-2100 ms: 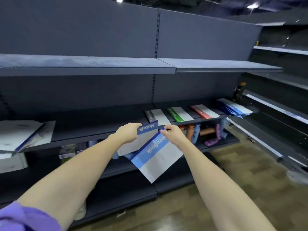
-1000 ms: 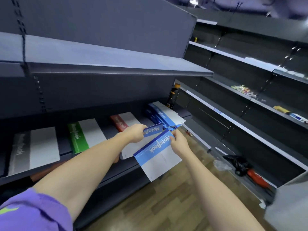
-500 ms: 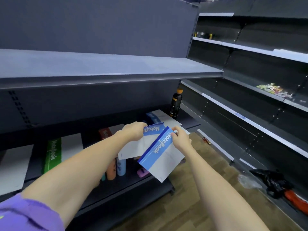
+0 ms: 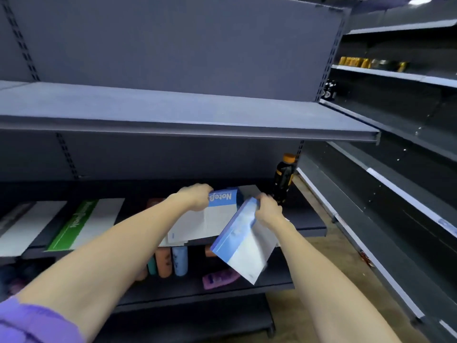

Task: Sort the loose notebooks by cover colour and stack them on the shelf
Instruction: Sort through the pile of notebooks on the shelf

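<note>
My left hand (image 4: 195, 198) grips a blue-banded white notebook (image 4: 210, 219) by its top edge, over the right end of the middle shelf (image 4: 309, 227). My right hand (image 4: 268, 210) pinches a second blue notebook (image 4: 243, 246) by its upper corner; it hangs tilted in front of the shelf edge. A green-banded notebook (image 4: 84, 222) lies flat further left on that shelf, and a grey-banded one (image 4: 22, 226) lies at the far left. The stack beneath the held notebooks is mostly hidden by them and my hands.
A dark bottle with an orange cap (image 4: 284, 179) stands at the shelf's right end, close behind my right hand. Coloured bottles (image 4: 170, 261) and a purple item (image 4: 220, 278) sit on the lower shelf. A wide grey shelf (image 4: 173, 115) juts out above. More shelving runs along the right.
My view has swung right along the shelf and closer. Both hands moved with the two blue notebooks toward the right end; the right-hand notebook has tilted further down.
</note>
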